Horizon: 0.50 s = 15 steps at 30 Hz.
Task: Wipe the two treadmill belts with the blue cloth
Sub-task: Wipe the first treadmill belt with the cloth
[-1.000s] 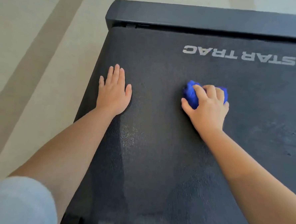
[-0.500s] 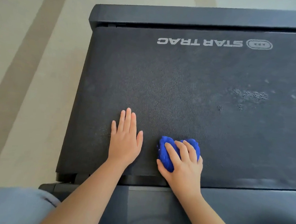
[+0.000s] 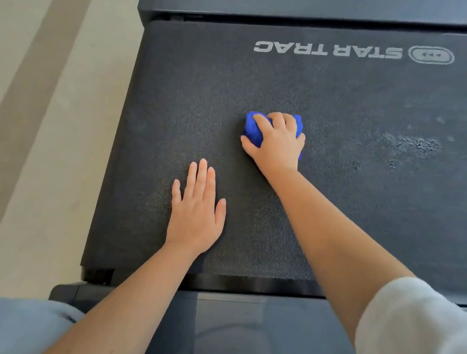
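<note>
A black treadmill belt (image 3: 341, 101) with a white STAR TRAC logo fills most of the view. My right hand (image 3: 277, 141) grips a bunched blue cloth (image 3: 253, 128) and holds it down on the belt's middle. Most of the cloth is hidden under my fingers. My left hand (image 3: 195, 215) lies flat on the belt nearer to me, fingers straight and together, about a hand's width left of and below the cloth. Only this one belt is in view.
Pale dusty marks (image 3: 414, 145) sit on the belt to the right of the cloth. The treadmill's dark side rail (image 3: 246, 314) runs along the near edge and another rail (image 3: 292, 5) along the far edge. Beige floor (image 3: 38, 137) lies to the left.
My right hand has pushed the blue cloth away from the near edge toward the belt's middle. My left hand has stayed flat on the belt.
</note>
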Each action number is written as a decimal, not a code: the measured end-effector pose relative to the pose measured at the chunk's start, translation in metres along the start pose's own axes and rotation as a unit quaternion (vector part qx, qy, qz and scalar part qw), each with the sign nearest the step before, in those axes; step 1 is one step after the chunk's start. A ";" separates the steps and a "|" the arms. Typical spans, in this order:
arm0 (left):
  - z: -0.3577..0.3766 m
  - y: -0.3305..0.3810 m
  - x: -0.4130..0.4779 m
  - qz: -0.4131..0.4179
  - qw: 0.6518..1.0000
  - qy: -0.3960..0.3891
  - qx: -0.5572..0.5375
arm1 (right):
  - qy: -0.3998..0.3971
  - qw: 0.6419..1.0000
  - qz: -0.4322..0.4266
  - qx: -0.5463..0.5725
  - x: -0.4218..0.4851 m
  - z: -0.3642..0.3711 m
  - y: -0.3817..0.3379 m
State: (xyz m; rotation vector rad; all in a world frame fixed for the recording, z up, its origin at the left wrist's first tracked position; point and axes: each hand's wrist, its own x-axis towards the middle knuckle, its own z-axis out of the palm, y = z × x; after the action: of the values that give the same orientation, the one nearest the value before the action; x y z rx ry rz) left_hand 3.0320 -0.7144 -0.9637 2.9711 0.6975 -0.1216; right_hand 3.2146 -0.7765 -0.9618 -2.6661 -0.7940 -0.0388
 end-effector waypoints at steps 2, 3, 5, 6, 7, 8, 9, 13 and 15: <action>0.000 0.001 0.000 0.001 1.000 0.006 -0.006 | 0.044 0.999 -0.024 -0.006 -0.029 -0.006 0.001; 0.000 0.001 0.000 0.001 1.000 0.007 -0.011 | 0.062 0.997 -0.033 -0.003 -0.052 -0.008 0.003; 0.001 0.001 -0.001 -0.001 1.000 0.008 -0.018 | 0.076 0.996 -0.046 0.010 -0.109 -0.014 0.008; 0.001 0.002 -0.001 -0.001 1.000 0.010 -0.019 | 0.082 0.995 -0.052 0.015 -0.139 -0.017 0.011; 0.002 0.002 -0.001 0.000 1.000 0.014 -0.020 | 0.085 0.994 -0.060 0.018 -0.165 -0.021 0.014; 0.002 0.003 -0.001 0.000 1.000 0.016 -0.021 | 0.085 0.994 -0.070 0.021 -0.184 -0.024 0.018; 0.002 0.003 -0.001 -0.001 1.000 0.018 -0.020 | 0.081 0.993 -0.082 0.025 -0.196 -0.027 0.022; 0.003 0.004 0.000 0.000 0.999 0.026 -0.022 | 0.088 0.989 -0.118 0.013 -0.178 -0.028 0.035; 0.004 0.003 0.000 0.000 0.999 0.028 -0.020 | 0.083 0.990 -0.111 0.004 -0.147 -0.026 0.043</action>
State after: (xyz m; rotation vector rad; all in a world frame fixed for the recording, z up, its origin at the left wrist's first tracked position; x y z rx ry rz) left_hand 3.0333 -0.7178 -0.9677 2.9472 0.6975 -0.0256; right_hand 3.1157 -0.8955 -0.9705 -2.5130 -1.0279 -0.3089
